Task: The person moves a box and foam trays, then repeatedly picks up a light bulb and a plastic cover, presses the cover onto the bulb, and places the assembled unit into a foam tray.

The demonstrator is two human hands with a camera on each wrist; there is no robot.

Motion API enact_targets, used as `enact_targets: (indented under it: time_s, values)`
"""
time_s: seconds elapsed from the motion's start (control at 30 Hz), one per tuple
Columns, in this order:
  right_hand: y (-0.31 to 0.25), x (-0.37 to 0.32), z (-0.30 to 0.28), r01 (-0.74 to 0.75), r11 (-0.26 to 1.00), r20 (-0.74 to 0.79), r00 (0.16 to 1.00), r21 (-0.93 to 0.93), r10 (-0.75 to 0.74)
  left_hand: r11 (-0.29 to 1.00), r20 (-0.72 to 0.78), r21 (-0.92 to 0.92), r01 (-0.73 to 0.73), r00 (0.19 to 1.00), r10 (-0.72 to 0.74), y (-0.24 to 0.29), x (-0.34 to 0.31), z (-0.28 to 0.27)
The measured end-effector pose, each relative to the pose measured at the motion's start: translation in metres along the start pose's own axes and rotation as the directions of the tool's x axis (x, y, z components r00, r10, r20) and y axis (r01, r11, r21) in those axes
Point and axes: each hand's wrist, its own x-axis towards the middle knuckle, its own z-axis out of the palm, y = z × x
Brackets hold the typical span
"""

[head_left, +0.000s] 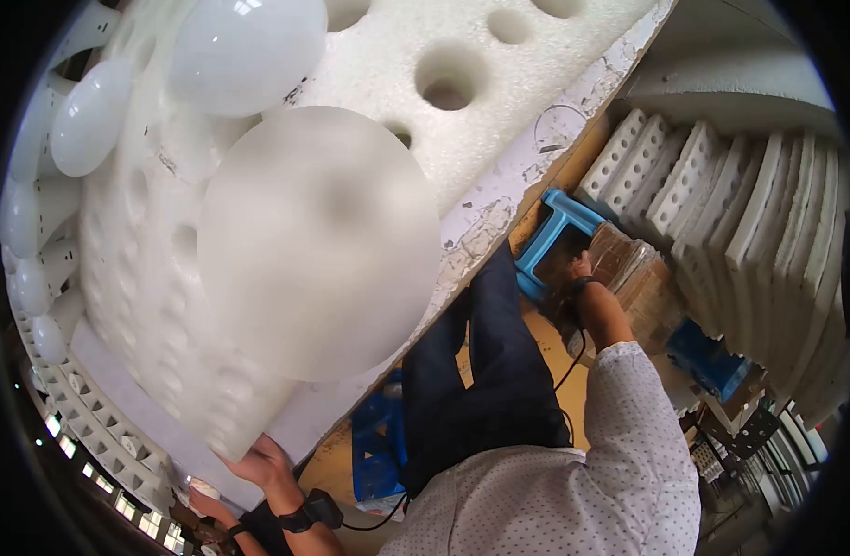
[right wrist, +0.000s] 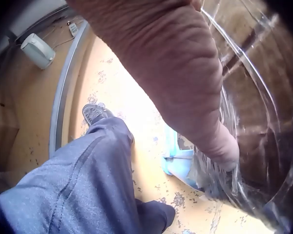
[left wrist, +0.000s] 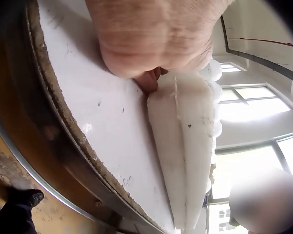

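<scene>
A thick white foam slab (head_left: 545, 74) with rows of round holes lies on a pale tabletop (head_left: 494, 199) with a chipped edge. My left hand (head_left: 263, 461) grips its near end; in the left wrist view the fingers tuck under the end of the foam. Glossy white bulb covers (head_left: 249, 56) stand over the slab's far side. Down at my right side, my right hand (head_left: 583, 269) touches a brown box (head_left: 629, 264) wrapped in clear plastic. In the right wrist view the thumb (right wrist: 224, 153) presses on the wrap, while the other fingers are mostly hidden.
A blue plastic stool (head_left: 559, 227) is beside the box. Holed foam sheets (head_left: 712, 204) stand stacked at the right. Another person's hand (head_left: 210, 505) is close to my left one. A blue crate (head_left: 377, 445) sits under the table edge.
</scene>
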Motion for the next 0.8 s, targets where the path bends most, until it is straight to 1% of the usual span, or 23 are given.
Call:
enact_targets:
  time_s: [0.03, 0.1, 0.13, 0.17, 0.2, 0.23, 0.27, 0.33, 0.37, 0.4, 0.47, 0.5, 0.57, 0.6, 0.67, 0.7, 0.73, 0.8]
  values:
    - [-0.002, -0.003, -0.006, -0.005, 1.0, -0.01, 1.0, 0.005, 0.005, 1.0, -0.005, -0.009, 0.008, 1.0, -0.008, -0.003, 0.001, -0.003]
    - [-0.006, -0.01, -0.013, 0.008, 1.0, -0.024, 1.0, 0.024, -0.007, 0.996, 0.063, -0.086, 0.011, 0.998, -0.006, -0.002, 0.002, -0.01]
    - [-0.009, -0.014, -0.02, 0.016, 0.999, -0.04, 0.999, 0.036, -0.015, 0.995, 0.065, -0.102, 0.008, 0.998, -0.001, -0.003, 0.001, -0.009]
    - [-0.011, -0.019, -0.026, 0.028, 0.998, -0.057, 0.998, 0.049, -0.025, 0.989, 0.093, 0.128, -0.072, 0.994, 0.06, -0.004, -0.003, -0.007]
    - [-0.015, -0.022, -0.032, 0.042, 0.997, -0.071, 0.997, 0.06, -0.038, 0.923, 0.129, 0.353, -0.152, 0.985, 0.113, -0.002, -0.01, 0.001]
    - [-0.019, -0.024, -0.038, 0.063, 0.995, -0.088, 0.995, 0.073, -0.057, 0.999, -0.035, 0.01, 0.036, 0.999, -0.036, 0.002, -0.013, 0.016]
    - [-0.024, -0.026, -0.047, 0.085, 0.993, -0.104, 0.992, 0.083, -0.076, 1.0, -0.04, -0.001, 0.031, 0.999, -0.031, 0.003, -0.011, 0.013]
    - [-0.034, -0.028, -0.068, 0.131, 0.986, -0.138, 0.984, 0.104, -0.116, 0.986, 0.065, -0.112, 0.12, 0.991, -0.113, -0.002, -0.007, -0.002]
    - [-0.04, -0.028, -0.08, 0.153, 0.981, -0.157, 0.979, 0.121, -0.133, 0.996, 0.091, 0.09, 0.026, 0.995, -0.035, -0.006, -0.007, -0.008]
    - [-0.045, -0.025, -0.093, 0.183, 0.974, -0.175, 0.972, 0.132, -0.159, 0.996, 0.087, 0.082, 0.019, 0.996, -0.026, -0.005, -0.008, -0.008]
    - [-0.052, -0.022, -0.12, 0.231, 0.96, -0.219, 0.956, 0.157, -0.194, 0.983, 0.074, -0.112, 0.149, 0.987, -0.141, -0.002, -0.011, 0.0]
    - [-0.054, -0.021, -0.134, 0.252, 0.953, -0.238, 0.949, 0.169, -0.209, 0.982, 0.073, -0.131, 0.139, 0.989, -0.131, -0.003, -0.009, -0.004]
    - [-0.05, -0.018, -0.161, 0.288, 0.94, -0.279, 0.932, 0.185, -0.23, 0.985, 0.239, -0.064, 0.161, 0.961, -0.141, -0.007, -0.008, -0.016]
    - [-0.048, -0.018, -0.173, 0.303, 0.935, -0.295, 0.925, 0.184, -0.242, 0.984, 0.234, -0.097, 0.148, 0.965, -0.122, -0.009, -0.008, -0.008]
    - [-0.04, -0.017, -0.19, 0.34, 0.922, -0.313, 0.91, 0.187, -0.272, 0.973, 0.035, -0.098, 0.207, 0.978, -0.204, -0.003, -0.015, 0.0]
    - [-0.033, -0.019, -0.201, 0.356, 0.916, -0.325, 0.902, 0.184, -0.286, 0.977, 0.084, -0.081, 0.199, 0.978, -0.193, -0.004, -0.014, -0.005]
    - [-0.026, -0.022, -0.21, 0.372, 0.909, -0.336, 0.894, 0.187, -0.296, 0.977, 0.071, -0.106, 0.187, 0.981, -0.181, -0.008, -0.014, -0.008]
    - [0.002, -0.032, -0.223, 0.406, 0.894, -0.379, 0.87, 0.188, -0.315, 0.955, 0.06, -0.184, 0.233, 0.972, -0.226, -0.009, -0.013, -0.007]
